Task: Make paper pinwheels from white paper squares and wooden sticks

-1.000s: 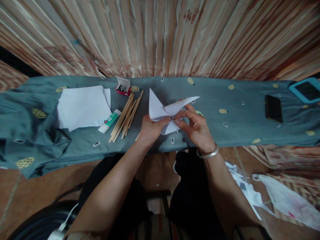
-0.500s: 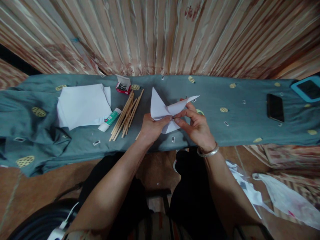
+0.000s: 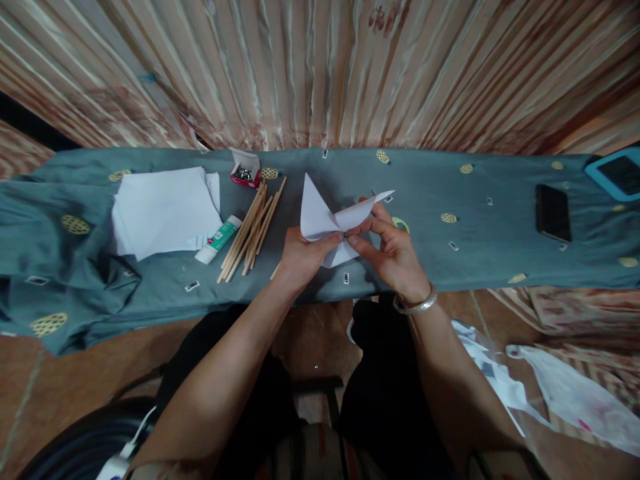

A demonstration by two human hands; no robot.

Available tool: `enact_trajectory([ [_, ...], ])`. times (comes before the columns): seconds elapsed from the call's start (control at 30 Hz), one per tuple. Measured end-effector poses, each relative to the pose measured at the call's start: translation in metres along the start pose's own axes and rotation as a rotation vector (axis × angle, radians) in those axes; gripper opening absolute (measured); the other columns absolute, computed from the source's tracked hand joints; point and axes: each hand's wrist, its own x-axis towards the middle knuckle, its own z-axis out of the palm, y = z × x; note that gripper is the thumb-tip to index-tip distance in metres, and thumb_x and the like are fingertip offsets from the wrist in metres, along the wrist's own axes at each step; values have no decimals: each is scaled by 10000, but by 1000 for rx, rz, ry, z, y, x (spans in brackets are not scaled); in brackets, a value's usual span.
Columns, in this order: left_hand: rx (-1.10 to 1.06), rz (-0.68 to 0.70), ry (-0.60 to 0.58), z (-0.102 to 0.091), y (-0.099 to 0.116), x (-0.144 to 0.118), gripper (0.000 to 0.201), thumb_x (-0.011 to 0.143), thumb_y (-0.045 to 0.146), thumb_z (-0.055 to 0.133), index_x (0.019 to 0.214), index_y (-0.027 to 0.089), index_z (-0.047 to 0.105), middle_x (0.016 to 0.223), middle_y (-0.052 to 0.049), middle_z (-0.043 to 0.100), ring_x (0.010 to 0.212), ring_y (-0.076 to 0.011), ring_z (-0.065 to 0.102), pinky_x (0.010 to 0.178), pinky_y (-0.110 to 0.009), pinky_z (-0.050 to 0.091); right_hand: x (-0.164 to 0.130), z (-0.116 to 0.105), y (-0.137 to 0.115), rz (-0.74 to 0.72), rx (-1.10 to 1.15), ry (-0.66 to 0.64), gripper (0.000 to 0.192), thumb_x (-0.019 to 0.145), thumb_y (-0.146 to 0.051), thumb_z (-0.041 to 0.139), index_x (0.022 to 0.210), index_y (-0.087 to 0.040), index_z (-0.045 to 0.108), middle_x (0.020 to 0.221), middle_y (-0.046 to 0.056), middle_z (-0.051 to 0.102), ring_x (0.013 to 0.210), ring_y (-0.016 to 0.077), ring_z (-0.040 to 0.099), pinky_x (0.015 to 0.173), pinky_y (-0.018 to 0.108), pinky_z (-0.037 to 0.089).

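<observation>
A grey-green cloth point(image 3: 450, 260) covers the long table and serves as the landmark here. At its left part lies a stack of white sheets point(image 3: 163, 210), flat and within reach. Beside the stack, toward the cloth's middle, a bundle of wooden sticks point(image 3: 250, 230) lies fanned out, with a glue tube point(image 3: 219, 239) between sticks and sheets, and a small red box point(image 3: 245, 173) of metal bits open at the cloth's far edge. A dark phone point(image 3: 553, 212) lies well apart at the right end.

Above the cloth's middle, near its front edge, both hands hold a folded paper point(image 3: 325, 217) lifted off the surface, probably so its flaps stand free. The left hand point(image 3: 300, 257) is closed around the paper's centre from below; the right hand point(image 3: 393, 250) pinches the same centre with thumb and forefinger, likely pressing the points together.

Against the earlier frames, almost nothing differs: the grip is the same and the paper sits in the same place.
</observation>
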Motion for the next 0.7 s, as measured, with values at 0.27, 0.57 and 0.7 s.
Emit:
enact_trajectory([
  [0.27,-38,-3,-67,0,3,-1,267,487,270,834,689,129,729,662,-6,702,601,-136,608,585,-246,475,0,3,0,10,-4,41,38,807,-250,656,771,-254,646,1310,11,575,1357,247,422,1176,505,249],
  [0.57,-72,3,-33,-5,-3,2,320,529,296,847,770,113,741,727,-36,733,648,-158,651,648,-272,518,-2,14,-1,36,-15,141,46,790,-278,669,777,-235,657,1376,27,559,1339,256,459,1160,501,283],
  [0.7,-64,-5,7,-6,-3,2,337,517,300,851,777,114,744,744,-47,744,669,-178,671,669,-290,533,-4,21,-3,61,-38,219,120,784,-306,680,886,-245,658,1395,54,542,1339,269,460,1128,503,339],
])
